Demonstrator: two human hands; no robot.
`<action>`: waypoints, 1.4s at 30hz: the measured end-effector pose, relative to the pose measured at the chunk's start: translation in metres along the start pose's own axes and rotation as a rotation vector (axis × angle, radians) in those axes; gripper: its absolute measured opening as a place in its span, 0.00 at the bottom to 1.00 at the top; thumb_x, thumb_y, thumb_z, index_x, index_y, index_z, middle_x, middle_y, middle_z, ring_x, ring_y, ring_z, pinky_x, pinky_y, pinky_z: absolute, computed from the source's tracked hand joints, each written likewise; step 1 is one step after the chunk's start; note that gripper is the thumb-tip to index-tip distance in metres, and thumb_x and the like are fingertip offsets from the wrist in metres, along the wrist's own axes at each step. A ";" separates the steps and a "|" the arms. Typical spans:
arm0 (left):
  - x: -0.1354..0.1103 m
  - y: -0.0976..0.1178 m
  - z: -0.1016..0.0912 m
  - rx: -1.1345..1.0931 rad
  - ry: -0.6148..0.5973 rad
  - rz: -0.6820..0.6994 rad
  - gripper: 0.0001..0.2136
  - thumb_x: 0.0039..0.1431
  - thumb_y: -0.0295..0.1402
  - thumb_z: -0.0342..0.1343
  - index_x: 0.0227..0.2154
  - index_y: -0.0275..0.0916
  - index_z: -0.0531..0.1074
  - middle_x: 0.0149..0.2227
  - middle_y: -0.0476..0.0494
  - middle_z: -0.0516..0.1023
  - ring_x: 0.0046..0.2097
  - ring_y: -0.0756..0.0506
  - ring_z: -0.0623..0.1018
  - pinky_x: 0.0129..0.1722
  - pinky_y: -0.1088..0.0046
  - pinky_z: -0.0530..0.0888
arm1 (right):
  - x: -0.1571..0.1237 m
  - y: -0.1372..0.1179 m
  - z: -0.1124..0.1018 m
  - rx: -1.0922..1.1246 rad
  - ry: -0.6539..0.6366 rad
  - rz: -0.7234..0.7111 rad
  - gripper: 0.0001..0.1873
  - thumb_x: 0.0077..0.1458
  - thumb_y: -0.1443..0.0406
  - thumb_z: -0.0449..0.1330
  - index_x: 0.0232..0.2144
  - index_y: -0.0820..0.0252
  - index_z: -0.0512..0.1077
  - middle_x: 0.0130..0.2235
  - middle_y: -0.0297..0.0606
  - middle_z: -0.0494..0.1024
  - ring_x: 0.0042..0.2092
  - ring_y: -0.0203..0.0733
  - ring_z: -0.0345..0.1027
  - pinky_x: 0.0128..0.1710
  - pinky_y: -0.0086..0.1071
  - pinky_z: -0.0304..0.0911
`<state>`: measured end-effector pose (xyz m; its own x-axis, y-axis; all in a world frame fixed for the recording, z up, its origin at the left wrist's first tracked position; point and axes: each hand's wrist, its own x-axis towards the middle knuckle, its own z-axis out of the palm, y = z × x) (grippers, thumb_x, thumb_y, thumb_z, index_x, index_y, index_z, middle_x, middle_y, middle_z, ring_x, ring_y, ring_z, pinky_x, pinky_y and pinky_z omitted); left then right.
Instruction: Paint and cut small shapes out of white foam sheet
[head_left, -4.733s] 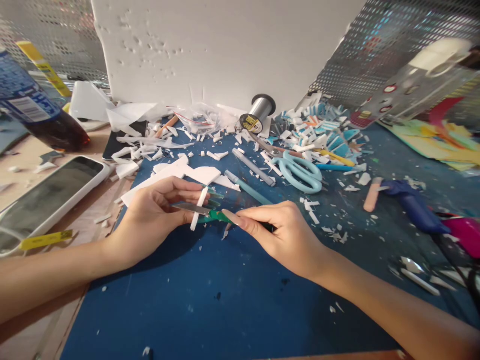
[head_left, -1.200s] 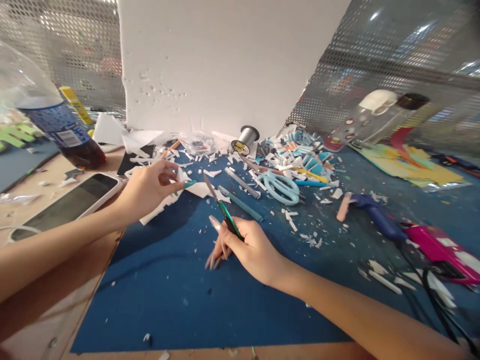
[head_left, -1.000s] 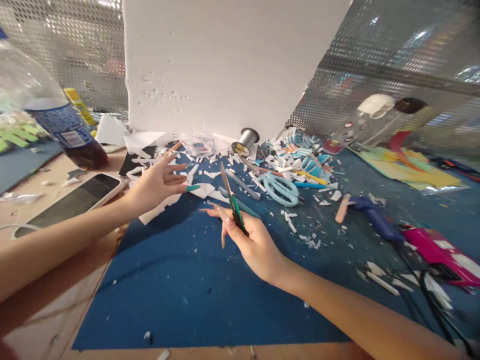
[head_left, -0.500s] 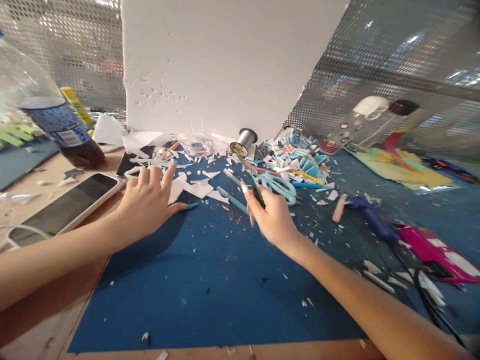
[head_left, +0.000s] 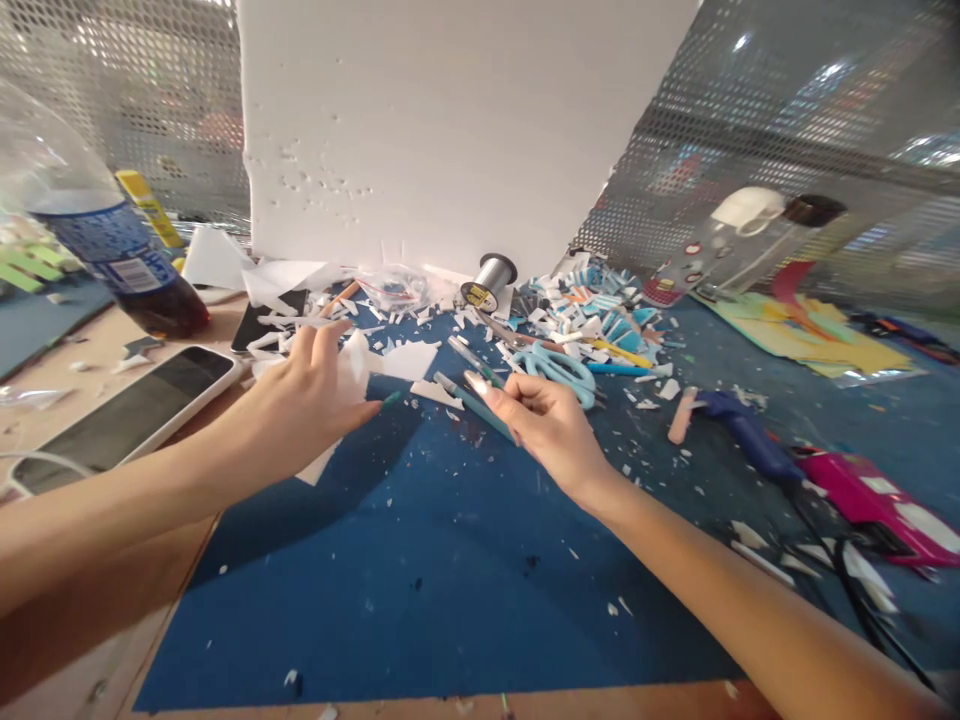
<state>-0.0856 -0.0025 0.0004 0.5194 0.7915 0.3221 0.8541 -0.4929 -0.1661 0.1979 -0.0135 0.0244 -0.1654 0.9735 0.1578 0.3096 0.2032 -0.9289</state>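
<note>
My left hand [head_left: 304, 385] is over the left part of the blue cutting mat [head_left: 420, 590], fingers bent around a thin white sheet piece [head_left: 352, 370] that shows between fingers and thumb. More white offcuts [head_left: 411, 360] lie just beyond it. My right hand [head_left: 551, 430] is closed near the mat's middle, thumb against curled fingers; whatever it grips is hidden. By its thumb lies a slim grey-and-green tool [head_left: 466, 352], partly covered by the hand. A teal pen-like tool [head_left: 469, 402] lies beside it on the mat. Light-blue scissors [head_left: 559, 370] rest behind the right hand.
A wire spool [head_left: 491, 280] and a heap of scraps [head_left: 600, 320] are before the upright white board [head_left: 450, 130]. At left are a phone [head_left: 135, 420] and a cola bottle [head_left: 127, 250]. A blue glue gun [head_left: 746, 435], pink device [head_left: 874, 500] and cable are right.
My left hand has taken up a white sheet piece, which now stands between its fingers and thumb. The dark green tool no longer stands up from my right hand, whose fingers are more curled.
</note>
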 end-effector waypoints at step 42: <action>-0.055 0.056 -0.027 0.022 0.037 0.358 0.48 0.58 0.64 0.50 0.68 0.28 0.53 0.65 0.15 0.63 0.63 0.24 0.68 0.50 0.48 0.70 | -0.024 0.018 0.026 0.551 -0.172 0.155 0.24 0.35 0.71 0.55 0.40 0.57 0.64 0.30 0.29 0.63 0.25 0.33 0.53 0.18 0.27 0.49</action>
<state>-0.0672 -0.0829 -0.0013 0.7850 0.5562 0.2730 0.6186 -0.7284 -0.2947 0.1830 -0.0362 -0.0049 -0.3204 0.9473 -0.0069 -0.1818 -0.0686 -0.9809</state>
